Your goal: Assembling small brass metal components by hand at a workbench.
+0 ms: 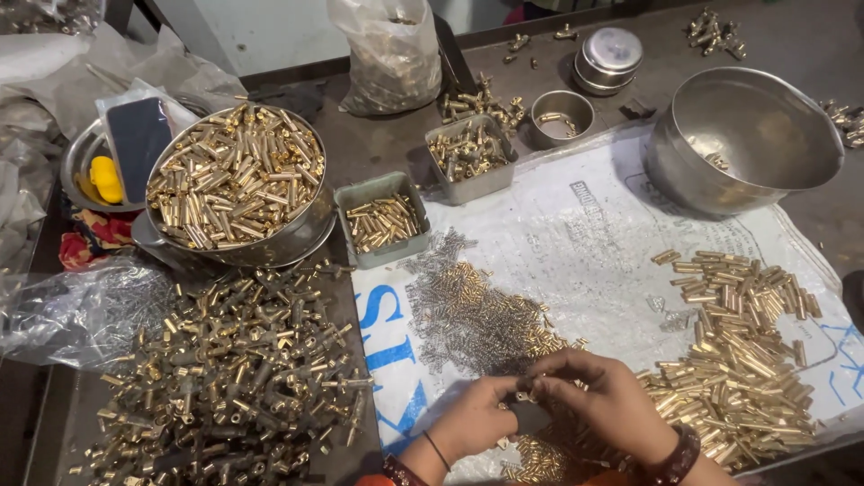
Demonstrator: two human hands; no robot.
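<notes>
Heaps of short brass tubes (738, 351) and small grey springs (450, 315) flank both hands; left hand (472, 418) and right hand (607, 396) fingers pinch one tiny dark part (522, 394) together.

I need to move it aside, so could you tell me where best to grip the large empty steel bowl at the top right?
Grip the steel bowl by its near rim with one hand, coming from the front: it tilts toward the camera, so that thin edge is exposed and unobstructed.
</notes>
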